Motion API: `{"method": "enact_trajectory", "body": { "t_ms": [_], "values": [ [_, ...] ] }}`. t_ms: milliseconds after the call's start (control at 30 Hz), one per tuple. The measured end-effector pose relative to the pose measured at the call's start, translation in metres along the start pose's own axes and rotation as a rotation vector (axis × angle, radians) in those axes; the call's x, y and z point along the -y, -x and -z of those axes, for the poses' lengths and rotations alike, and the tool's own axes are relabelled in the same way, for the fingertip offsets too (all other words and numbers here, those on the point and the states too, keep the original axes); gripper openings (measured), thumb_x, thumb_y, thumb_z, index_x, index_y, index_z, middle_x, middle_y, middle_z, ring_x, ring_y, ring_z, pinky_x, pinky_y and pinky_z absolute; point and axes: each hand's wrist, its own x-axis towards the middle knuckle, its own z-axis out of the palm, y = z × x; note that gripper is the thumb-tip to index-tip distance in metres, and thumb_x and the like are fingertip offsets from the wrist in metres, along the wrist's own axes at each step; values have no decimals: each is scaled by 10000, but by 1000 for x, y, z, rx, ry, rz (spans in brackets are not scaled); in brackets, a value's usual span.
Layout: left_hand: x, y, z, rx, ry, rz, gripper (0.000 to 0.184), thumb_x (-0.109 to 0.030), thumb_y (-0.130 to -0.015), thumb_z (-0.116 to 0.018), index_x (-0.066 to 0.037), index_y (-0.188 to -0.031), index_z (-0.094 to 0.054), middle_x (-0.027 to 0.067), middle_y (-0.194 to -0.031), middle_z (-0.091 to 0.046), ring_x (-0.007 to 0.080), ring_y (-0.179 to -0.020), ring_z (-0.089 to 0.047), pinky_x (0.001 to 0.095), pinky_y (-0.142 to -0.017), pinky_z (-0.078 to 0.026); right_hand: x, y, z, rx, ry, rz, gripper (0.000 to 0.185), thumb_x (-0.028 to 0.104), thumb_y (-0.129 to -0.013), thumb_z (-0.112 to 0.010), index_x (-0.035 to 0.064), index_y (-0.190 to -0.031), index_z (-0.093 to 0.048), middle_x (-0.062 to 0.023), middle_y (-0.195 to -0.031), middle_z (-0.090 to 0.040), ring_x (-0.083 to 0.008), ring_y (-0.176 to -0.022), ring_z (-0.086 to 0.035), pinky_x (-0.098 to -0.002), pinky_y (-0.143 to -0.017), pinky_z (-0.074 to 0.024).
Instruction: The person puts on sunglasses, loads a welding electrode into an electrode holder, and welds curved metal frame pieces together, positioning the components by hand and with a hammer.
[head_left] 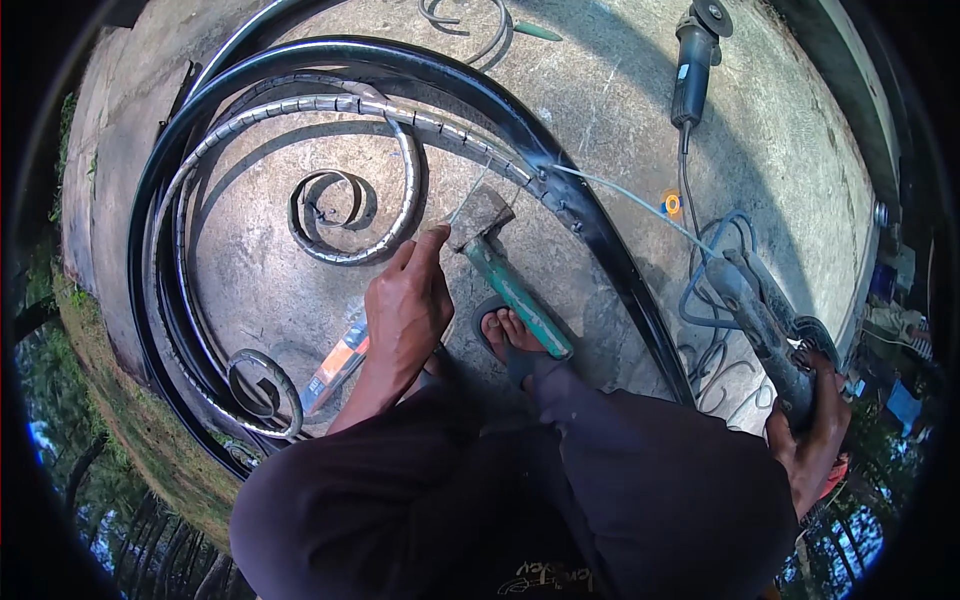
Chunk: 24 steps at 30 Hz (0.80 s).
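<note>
My right hand [812, 425] is wrapped round the handle of a dark electrode holder [745, 305]. A long grey welding rod [640, 205] runs from its jaws to a joint on the curved black metal tube [600, 240]. My left hand [410, 300] is closed in a pinch on a thin wire-like rod [470, 190], which points up toward the same tube. Inside the tube's curve lies a scroll of notched metal strip [405, 170], its edge meeting the tube near the rod's tip. Just beyond my left fingers, a hammer [515, 300] with a green handle rests on the concrete.
An angle grinder [692, 80] lies at the upper right, its cord running down to tangled cables [705, 300]. Near it is a small orange ring [671, 203]. A blue and orange packet [338, 362] lies beside my left forearm. My sandalled foot [510, 335] is by the hammer.
</note>
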Motion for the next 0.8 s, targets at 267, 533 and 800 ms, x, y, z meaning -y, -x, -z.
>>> {"method": "enact_trajectory", "body": {
  "t_ms": [267, 533, 800],
  "values": [
    [-9, 6, 1, 52, 46, 2, 295, 21, -889, -541, -81, -1154, -624, 196, -909, -665, 401, -765, -657, 436, -632, -506, 1, 3, -14, 22, -56, 92, 551, 37, -634, -561, 12, -1184, -554, -272, -869, -642, -413, -732, -648, -443, -720, -502],
    [-20, 4, -5, 85, 9, -51, 344, 21, -832, -553, -111, -1144, -611, 171, -815, -623, 400, -702, -637, 484, -584, -493, 11, 8, -4, -5, 41, 9, 535, 16, -624, -584, -4, -1158, -559, -266, -886, -653, -458, -761, -646, -471, -710, -502],
    [-24, 4, -13, 98, 37, -118, 343, -24, -817, -560, -116, -1147, -583, 160, -823, -620, 413, -683, -643, 513, -571, -503, 4, 13, -8, 68, 62, 25, 563, 93, -650, -676, 32, -1198, -564, -246, -1016, -670, -435, -848, -665, -466, -745, -536]
  ]
}}
